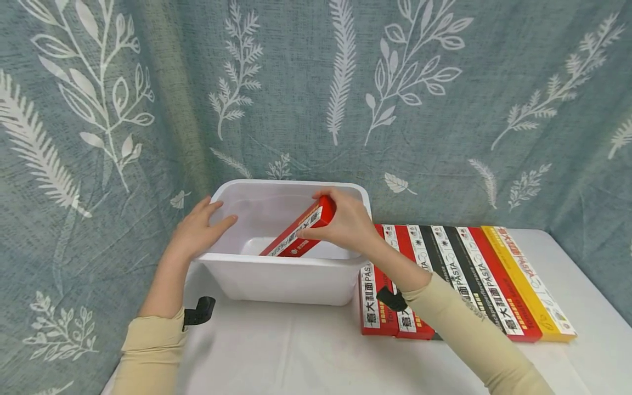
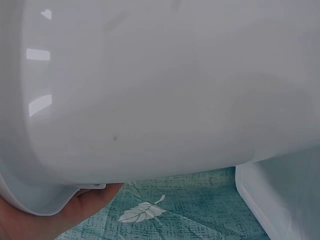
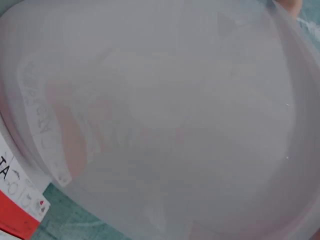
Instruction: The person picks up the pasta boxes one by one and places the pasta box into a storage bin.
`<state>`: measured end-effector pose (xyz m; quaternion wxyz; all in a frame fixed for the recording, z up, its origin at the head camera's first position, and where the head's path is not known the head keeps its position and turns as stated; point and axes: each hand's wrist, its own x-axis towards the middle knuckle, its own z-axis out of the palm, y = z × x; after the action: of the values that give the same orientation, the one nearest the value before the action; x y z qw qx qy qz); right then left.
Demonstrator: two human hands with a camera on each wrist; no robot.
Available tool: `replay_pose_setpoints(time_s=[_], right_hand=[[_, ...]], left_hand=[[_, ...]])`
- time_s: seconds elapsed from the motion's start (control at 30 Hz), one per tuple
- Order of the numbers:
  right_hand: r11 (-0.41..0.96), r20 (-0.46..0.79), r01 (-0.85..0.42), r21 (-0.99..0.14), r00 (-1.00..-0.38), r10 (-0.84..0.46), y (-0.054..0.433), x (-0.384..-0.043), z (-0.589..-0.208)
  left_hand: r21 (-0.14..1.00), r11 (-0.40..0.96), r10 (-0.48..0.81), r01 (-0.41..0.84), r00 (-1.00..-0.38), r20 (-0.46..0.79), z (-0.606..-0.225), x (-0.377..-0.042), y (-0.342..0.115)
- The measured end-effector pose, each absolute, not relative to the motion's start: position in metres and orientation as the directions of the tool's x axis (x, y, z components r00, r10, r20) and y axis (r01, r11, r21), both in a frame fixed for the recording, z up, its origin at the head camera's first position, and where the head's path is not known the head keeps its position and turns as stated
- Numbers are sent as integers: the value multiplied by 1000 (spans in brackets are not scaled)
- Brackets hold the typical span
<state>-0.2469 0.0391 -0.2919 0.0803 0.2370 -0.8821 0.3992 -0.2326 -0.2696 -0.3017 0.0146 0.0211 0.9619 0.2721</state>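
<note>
A white plastic tub [image 1: 276,280] stands on the table. My left hand [image 1: 199,227] grips its left rim, thumb over the inner side; in the left wrist view the fingers [image 2: 87,205] lie under the outer lip. Inside the tub, my right hand [image 1: 345,222] holds a red pasta box [image 1: 301,230] by its upper right end, thumb on the near side and fingers at the far side. The box slants down to the left, its lower end hidden behind the tub's front wall. In the right wrist view, the tub's wall [image 3: 175,125] fills most of the picture.
Right of the tub lies a row of several pasta boxes, with red boxes [image 1: 372,329], black ones [image 1: 479,274] and a yellow one [image 1: 525,280] at the right end. A patterned blue-green curtain [image 1: 296,109] hangs behind the white table [image 1: 296,351] and along its sides.
</note>
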Motion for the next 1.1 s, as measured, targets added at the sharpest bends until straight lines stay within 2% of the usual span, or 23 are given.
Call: replay_pose_setpoints(time_s=[0.3,0.77,1.1], right_hand=[[601,329,-514,-612,-856,-398,32,-248,-295],[653,182,-535,-536,-828,-530,39,-252,-304],[632,184,-573,-522,-799,-573,48,-254,-307]], left_hand=[[537,843,41,31,-999,-7,-304,-232,-269],[534,845,44,37,-999,0,-306,-229,-268],[527,849,42,38,-999,5,-307,-228,-268]])
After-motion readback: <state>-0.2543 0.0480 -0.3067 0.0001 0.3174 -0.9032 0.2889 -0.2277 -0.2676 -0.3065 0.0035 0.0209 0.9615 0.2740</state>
